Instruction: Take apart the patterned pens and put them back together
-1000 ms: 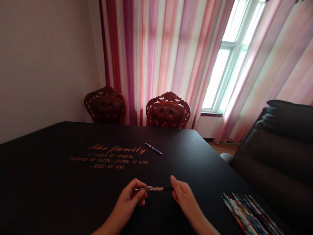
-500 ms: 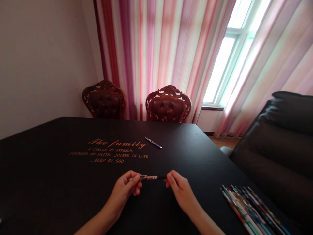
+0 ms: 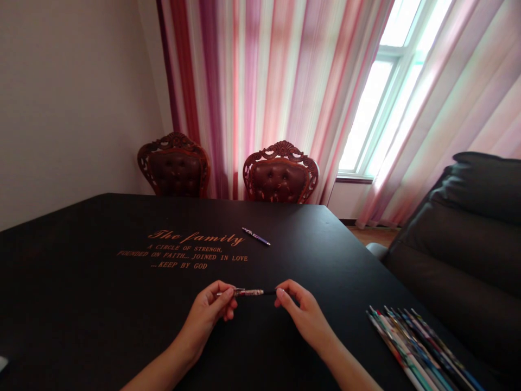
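Observation:
A pen (image 3: 249, 292) with a patterned barrel, a metal clip and a dark end lies level between my hands, above the near part of the table. My left hand (image 3: 214, 304) pinches its clip end between thumb and fingers. At the other side, the thumb and fingertips of my right hand (image 3: 299, 307) close on the dark end, which blends into the black tabletop. Beyond my hands, a second pen (image 3: 256, 236), blue with a patterned upper part, rests slantwise on the table beside the gold lettering.
Several colourful pens (image 3: 423, 347) lie side by side on the black table (image 3: 81, 304) at the right. A black leather armchair (image 3: 459, 244) stands beside the table. Two carved chairs (image 3: 280, 176) are at its far edge. A small pale object (image 3: 2, 363) shows at the left border.
My right hand has shifted very slightly to the right, and the pen's patterned barrel with it. Both hands keep hold of the pen. A pale object shows more at the left border.

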Demonstrator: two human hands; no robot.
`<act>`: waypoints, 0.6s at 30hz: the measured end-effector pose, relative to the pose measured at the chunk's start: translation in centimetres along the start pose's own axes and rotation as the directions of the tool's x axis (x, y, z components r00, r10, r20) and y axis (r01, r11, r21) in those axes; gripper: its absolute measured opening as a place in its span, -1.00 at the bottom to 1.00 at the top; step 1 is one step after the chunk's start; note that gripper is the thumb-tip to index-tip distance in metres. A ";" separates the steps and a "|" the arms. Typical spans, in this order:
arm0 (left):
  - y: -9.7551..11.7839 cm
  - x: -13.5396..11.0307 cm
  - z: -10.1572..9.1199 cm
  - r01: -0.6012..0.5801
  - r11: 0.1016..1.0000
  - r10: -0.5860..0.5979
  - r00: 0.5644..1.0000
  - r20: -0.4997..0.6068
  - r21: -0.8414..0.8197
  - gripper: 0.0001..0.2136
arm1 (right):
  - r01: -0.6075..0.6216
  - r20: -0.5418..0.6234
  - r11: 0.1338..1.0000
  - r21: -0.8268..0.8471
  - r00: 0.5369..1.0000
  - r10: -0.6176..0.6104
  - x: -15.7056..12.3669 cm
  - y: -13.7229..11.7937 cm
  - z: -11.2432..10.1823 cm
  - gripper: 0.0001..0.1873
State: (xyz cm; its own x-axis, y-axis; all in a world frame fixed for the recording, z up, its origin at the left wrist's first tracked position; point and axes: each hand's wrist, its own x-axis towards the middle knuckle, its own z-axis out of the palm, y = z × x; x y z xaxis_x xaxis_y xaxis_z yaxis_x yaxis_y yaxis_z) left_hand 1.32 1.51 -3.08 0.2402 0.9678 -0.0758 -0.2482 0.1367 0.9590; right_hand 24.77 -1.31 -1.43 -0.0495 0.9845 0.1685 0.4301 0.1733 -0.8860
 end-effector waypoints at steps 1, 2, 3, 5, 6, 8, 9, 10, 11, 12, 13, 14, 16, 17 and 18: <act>-0.1 0.1 -0.1 -0.003 1.000 0.003 1.000 0.002 0.005 -0.77 | -0.015 0.007 1.000 -0.005 1.000 0.015 0.0 0.1 0.0 -0.60; -0.2 0.1 -0.1 -0.005 1.000 0.005 1.000 0.002 0.009 -0.76 | -0.024 0.013 1.000 -0.007 1.000 0.025 0.0 0.2 0.1 -0.57; -0.2 0.1 -0.1 -0.007 1.000 0.007 1.000 0.000 0.010 -0.76 | -0.024 0.018 1.000 -0.002 1.000 0.024 0.0 0.3 0.1 -0.58; -0.3 0.2 -0.1 -0.006 1.000 0.006 1.000 -0.010 0.008 -0.76 | 0.001 0.017 1.000 0.024 1.000 -0.001 0.0 0.4 0.1 -0.66; -0.3 0.2 -0.1 -0.003 1.000 0.003 1.000 -0.014 0.005 -0.76 | 0.010 0.015 0.999 0.037 1.000 -0.011 0.0 0.5 0.0 -0.67; -0.2 0.1 0.0 0.003 1.000 -0.003 1.000 -0.018 0.005 -0.75 | -0.006 0.020 0.999 0.043 1.000 0.005 0.1 0.6 -0.1 -0.62; -0.2 0.1 0.1 0.005 1.000 -0.005 1.000 -0.020 0.007 -0.75 | -0.020 0.030 0.999 0.039 0.999 0.019 0.1 0.7 -0.1 -0.58; -0.1 0.1 0.1 0.005 1.000 -0.005 1.000 -0.022 0.009 -0.75 | -0.031 0.037 0.999 0.040 0.999 0.029 0.2 0.7 -0.1 -0.57; -0.1 0.0 0.1 0.004 1.000 -0.004 1.000 -0.025 0.010 -0.75 | -0.032 0.040 0.998 0.048 0.999 0.030 0.2 0.8 -0.1 -0.60; -0.1 0.0 0.1 0.003 1.000 -0.003 1.000 -0.026 0.011 -0.75 | -0.028 0.039 0.998 0.063 0.999 0.025 0.3 1.0 -0.1 -0.62; -0.1 0.0 0.1 0.001 1.000 -0.001 1.000 -0.027 0.011 -0.76 | -0.026 0.039 0.996 0.080 0.999 0.023 0.3 1.1 -0.1 -0.63; -0.1 0.0 0.1 0.001 1.000 -0.001 1.000 -0.023 0.011 -0.76 | -0.031 0.040 0.995 0.095 0.999 0.027 0.4 1.2 0.0 -0.61; -0.2 0.1 0.0 0.000 1.000 0.000 1.000 -0.010 0.012 -0.77 | -0.051 0.054 0.992 0.114 0.998 0.045 0.4 1.5 0.0 -0.56; -0.2 0.1 0.0 -0.004 1.000 0.004 1.000 -0.006 0.013 -0.77 | -0.057 0.058 0.991 0.124 0.997 0.050 0.4 1.6 0.1 -0.56; -0.2 0.1 0.0 -0.009 1.000 0.009 1.000 -0.003 0.015 -0.77 | -0.059 0.060 0.989 0.135 0.997 0.052 0.5 1.6 0.1 -0.58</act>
State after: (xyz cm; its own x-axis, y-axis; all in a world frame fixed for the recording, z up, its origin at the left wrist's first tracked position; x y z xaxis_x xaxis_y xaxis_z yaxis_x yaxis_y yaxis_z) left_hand 1.35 1.56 -3.33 0.2356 0.9695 -0.0681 -0.2364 0.1252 0.9635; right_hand 25.39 -0.58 -2.83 -0.0809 0.9920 0.0966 0.3068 0.1169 -0.9446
